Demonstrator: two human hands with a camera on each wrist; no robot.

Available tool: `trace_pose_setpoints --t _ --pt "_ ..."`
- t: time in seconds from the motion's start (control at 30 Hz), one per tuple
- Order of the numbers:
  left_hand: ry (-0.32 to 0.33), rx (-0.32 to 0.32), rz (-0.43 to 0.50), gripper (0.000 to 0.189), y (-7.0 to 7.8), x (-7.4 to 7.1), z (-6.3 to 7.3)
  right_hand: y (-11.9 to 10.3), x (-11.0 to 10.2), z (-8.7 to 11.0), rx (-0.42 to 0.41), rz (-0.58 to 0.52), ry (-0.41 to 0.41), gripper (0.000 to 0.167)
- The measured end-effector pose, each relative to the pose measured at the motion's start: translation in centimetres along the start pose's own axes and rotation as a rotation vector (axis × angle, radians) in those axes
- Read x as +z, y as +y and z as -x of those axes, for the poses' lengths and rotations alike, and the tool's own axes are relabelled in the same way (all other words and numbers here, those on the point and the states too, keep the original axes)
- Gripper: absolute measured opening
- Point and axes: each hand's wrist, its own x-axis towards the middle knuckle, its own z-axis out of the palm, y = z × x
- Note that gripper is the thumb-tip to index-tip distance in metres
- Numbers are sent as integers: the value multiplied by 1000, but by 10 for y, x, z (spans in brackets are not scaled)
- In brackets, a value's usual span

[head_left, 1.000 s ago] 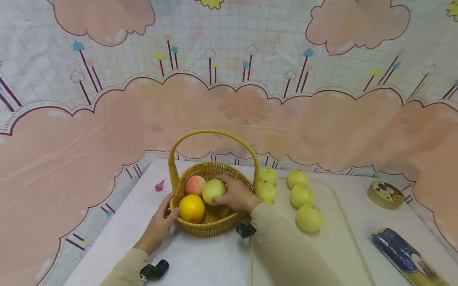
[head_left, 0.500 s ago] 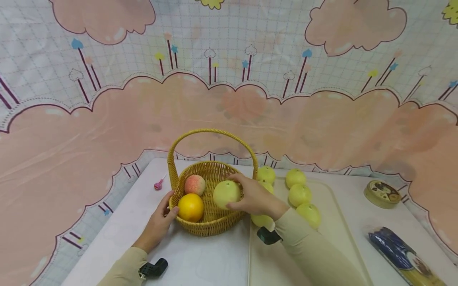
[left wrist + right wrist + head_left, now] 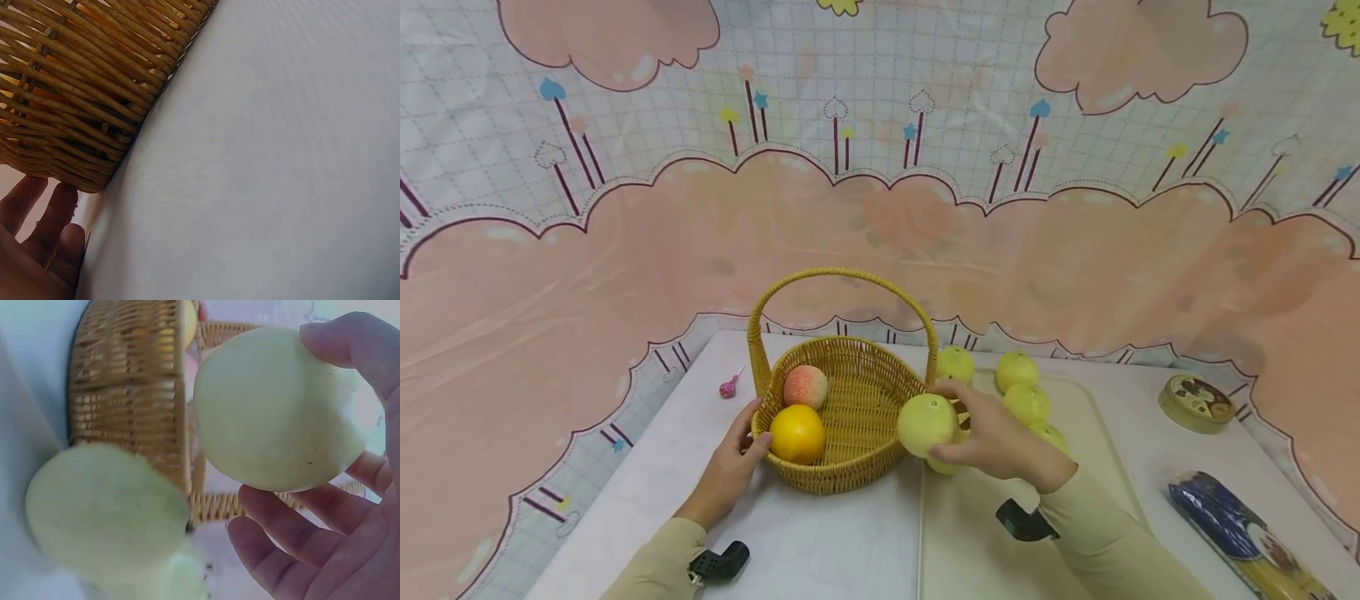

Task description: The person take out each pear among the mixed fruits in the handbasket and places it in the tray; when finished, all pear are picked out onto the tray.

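Note:
My right hand (image 3: 1000, 437) holds a round pale yellow-green fruit (image 3: 927, 425) between thumb and fingers, at the right rim of the wicker basket (image 3: 827, 480). In the right wrist view the held fruit (image 3: 275, 412) is off the table, with another pale fruit (image 3: 106, 512) below it near the basket wall. Inside the basket, on its left side, lie an orange (image 3: 797, 435) and a peach (image 3: 806, 387). My left hand (image 3: 722, 475) grips the basket's left rim, thumb over the edge; its fingers (image 3: 53, 225) touch the outer wicker in the left wrist view.
A cream tray (image 3: 970, 542) bears several pale fruits (image 3: 1027, 404), partly hidden by my right hand. Farther right are a round tin (image 3: 1197, 404) and a blue-and-yellow packet (image 3: 1240, 533). A pink lollipop (image 3: 728, 388) lies left of the basket, whose tall handle (image 3: 842, 272) arches above it.
My right hand has carried the pale fruit from inside the basket rightward to its right rim. The left hand keeps its grip on the basket, which stays in place.

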Motion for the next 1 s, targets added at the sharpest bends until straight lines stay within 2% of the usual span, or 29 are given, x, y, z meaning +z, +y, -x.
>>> trace_pose_setpoints --t 0.37,0.57,1.0 --pt "-4 -11 7 66 1 0 0 25 -14 30 18 30 73 68" --pt "0 -7 7 66 1 0 1 33 -19 40 13 32 115 65" --pt "-3 -18 7 66 2 0 1 42 -23 55 94 12 150 67"
